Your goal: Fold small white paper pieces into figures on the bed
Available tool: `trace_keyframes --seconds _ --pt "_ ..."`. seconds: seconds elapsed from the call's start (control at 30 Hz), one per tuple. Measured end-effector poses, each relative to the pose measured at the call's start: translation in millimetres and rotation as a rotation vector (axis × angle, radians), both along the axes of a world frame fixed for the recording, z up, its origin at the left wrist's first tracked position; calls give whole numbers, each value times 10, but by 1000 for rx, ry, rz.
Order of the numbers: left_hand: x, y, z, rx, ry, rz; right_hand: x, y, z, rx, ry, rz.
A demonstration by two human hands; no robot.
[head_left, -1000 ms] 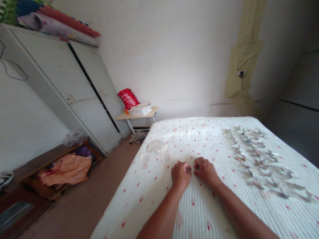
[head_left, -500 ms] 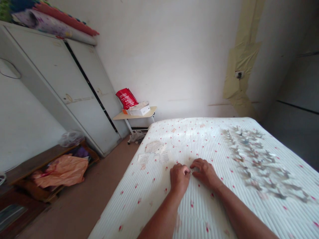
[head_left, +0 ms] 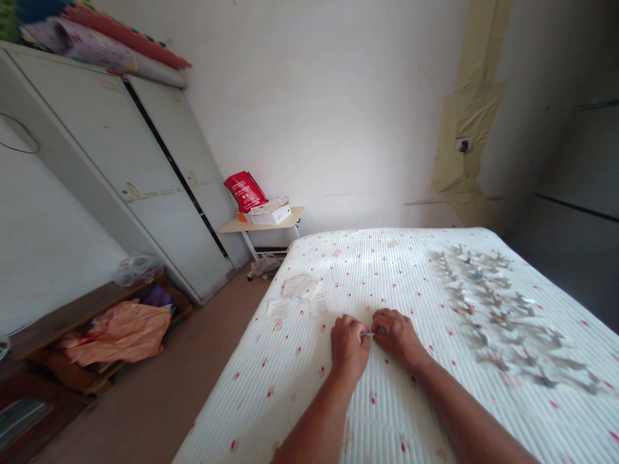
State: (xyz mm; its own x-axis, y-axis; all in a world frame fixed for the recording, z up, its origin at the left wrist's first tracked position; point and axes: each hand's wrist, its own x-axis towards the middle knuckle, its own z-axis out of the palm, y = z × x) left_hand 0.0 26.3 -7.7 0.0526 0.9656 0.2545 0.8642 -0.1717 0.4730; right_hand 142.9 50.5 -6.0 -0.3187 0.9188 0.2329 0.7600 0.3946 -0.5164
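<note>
Over the middle of the bed, my left hand [head_left: 349, 343] is closed, thumb and fingers pinching one end of a small folded piece of paper [head_left: 369, 334]. From the other side, my right hand [head_left: 397, 335] grips the same paper with its fingers bent. Only a thin pale sliver of it shows between the fingertips; its full shape is hidden. Beyond my left hand lie several square slips of printed paper [head_left: 319, 305]. To the right stand rows of small folded paper figures [head_left: 512, 335] that look like cranes, slightly blurred.
The bed has a white ribbed cover [head_left: 377, 425] with red flecks. Past its far left corner, a small table [head_left: 235, 225] bears a red bag [head_left: 245, 191] and a white box [head_left: 275, 214]. A grey cabinet [head_left: 97, 142] and a low wooden bench [head_left: 43, 335] are at left.
My right-hand fingers have curled in and closed on the paper. A little more of the thin paper now shows between my fingertips.
</note>
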Motion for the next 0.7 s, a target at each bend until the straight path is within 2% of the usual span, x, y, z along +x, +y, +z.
trace_keyframes --seconds 0.17,0.3,0.4,0.53,0.7 --pt "-3 13 -15 12 -58 -21 10 9 -12 11 90 3" --pt "-38 59 -56 -9 -312 22 13 47 -55 59 329 40" --pt "-70 93 -65 -65 -604 38 2 53 -67 -28 460 40" --pt "-80 101 -18 -104 -926 -3 -22 24 -25 -163 583 65" --pt "-42 55 83 -165 -1065 -31 -56 -6 45 -277 759 134"
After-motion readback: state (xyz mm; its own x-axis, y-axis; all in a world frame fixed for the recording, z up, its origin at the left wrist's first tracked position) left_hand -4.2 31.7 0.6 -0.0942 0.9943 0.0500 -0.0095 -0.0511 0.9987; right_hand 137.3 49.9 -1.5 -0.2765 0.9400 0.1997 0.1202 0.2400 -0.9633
